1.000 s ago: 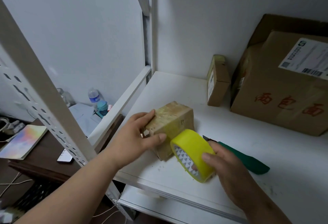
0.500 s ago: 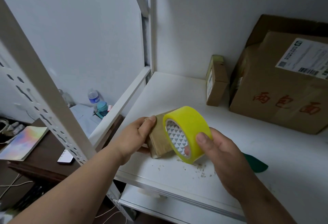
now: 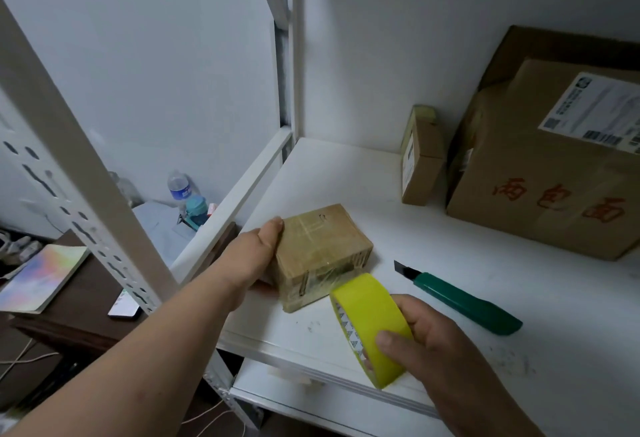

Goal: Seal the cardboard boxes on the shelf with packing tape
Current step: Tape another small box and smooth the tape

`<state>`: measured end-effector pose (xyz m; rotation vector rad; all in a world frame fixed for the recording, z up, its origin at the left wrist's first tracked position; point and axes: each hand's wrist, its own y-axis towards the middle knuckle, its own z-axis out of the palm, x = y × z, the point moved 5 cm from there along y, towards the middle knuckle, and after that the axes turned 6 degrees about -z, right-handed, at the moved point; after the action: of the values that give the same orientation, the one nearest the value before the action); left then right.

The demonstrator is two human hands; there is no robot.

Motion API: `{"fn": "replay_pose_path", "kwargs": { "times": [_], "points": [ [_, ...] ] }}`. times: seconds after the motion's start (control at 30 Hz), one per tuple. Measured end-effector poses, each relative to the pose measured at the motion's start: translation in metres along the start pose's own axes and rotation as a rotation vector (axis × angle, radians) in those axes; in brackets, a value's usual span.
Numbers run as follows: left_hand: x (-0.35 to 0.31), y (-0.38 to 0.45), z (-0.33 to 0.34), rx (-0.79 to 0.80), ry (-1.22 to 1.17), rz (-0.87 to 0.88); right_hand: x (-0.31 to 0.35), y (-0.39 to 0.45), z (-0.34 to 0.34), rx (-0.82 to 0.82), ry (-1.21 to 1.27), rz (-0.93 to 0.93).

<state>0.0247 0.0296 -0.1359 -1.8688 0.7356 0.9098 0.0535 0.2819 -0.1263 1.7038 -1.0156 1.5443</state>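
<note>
A small cardboard box [image 3: 320, 249], wrapped in clear tape, lies on the white shelf [image 3: 450, 263] near its front left corner. My left hand [image 3: 254, 256] grips the box's left side, thumb on the top edge. My right hand [image 3: 426, 343] holds a yellow roll of packing tape [image 3: 369, 322] just in front of the box's near right corner. A stretch of clear tape runs from the roll to the box. A slim cardboard box [image 3: 420, 159] stands on end at the back. A large cardboard box [image 3: 554, 173] with red characters and a shipping label sits at the back right.
A green utility knife [image 3: 464, 301] with its blade out lies on the shelf right of the small box. A perforated white upright [image 3: 69, 159] crosses the left foreground. Below left are a dark desk with a notebook [image 3: 38, 277], a phone [image 3: 126, 305] and water bottles [image 3: 180, 185].
My right hand has brought the tape roll down from the top of the small box to its near right corner. The box now lies flatter on the shelf, and the knife is uncovered.
</note>
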Motion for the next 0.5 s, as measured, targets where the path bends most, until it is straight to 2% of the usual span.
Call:
{"fn": "replay_pose_path", "kwargs": {
  "times": [0.1, 0.2, 0.23, 0.3, 0.4, 0.5],
  "points": [
    [-0.006, 0.004, -0.009, -0.229, 0.296, 0.234, -0.008, 0.003, 0.003, -0.005, -0.007, 0.021],
    [-0.013, -0.01, -0.011, -0.336, 0.256, 0.517, -0.011, 0.007, 0.003, -0.003, -0.04, 0.021],
    [-0.016, -0.016, -0.008, -0.325, 0.327, 0.615, -0.01, 0.008, 0.003, -0.001, -0.05, 0.02],
    [-0.015, -0.026, 0.004, -0.204, 0.497, 0.712, -0.009, 0.01, 0.004, 0.007, -0.052, 0.013],
    [-0.005, -0.028, 0.007, -0.023, 0.616, 0.634, -0.006, 0.011, 0.006, -0.005, -0.057, 0.002],
    [0.003, -0.023, 0.004, 0.067, 0.619, 0.574, -0.007, 0.01, 0.008, -0.038, -0.039, 0.004]
  ]
}}
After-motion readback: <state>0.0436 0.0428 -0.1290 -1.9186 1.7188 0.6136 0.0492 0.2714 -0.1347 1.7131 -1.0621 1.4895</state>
